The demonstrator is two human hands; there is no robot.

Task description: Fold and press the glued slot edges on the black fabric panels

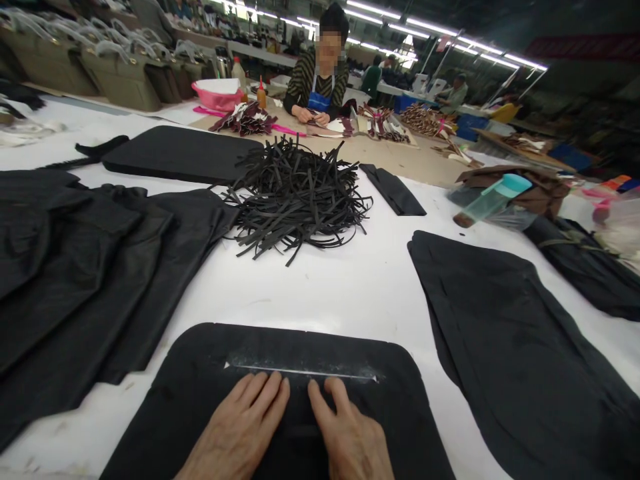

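A black panel (195,393) with rounded corners lies flat on the white table before me. Across its upper part runs a thin white line (300,371), perhaps a slit, with small white triangles at both ends and pale smudges around it. My left hand (245,423) rests on the panel, fingers stretched out and tips just below the line. Beside it, my right hand (347,423) presses on the panel too, its visible fingers apart and close under the line. Neither hand appears to hold anything. Beyond the panel sits a tangled heap of narrow black strips (305,197).
Overlapping black pieces (125,247) cover the left side; another stack of black pieces (500,320) lies right. Farther back are a thick black slab (180,153), a folded black piece (393,190) and a tilted teal-capped bottle (493,200). A co-worker (320,80) sits across the table.
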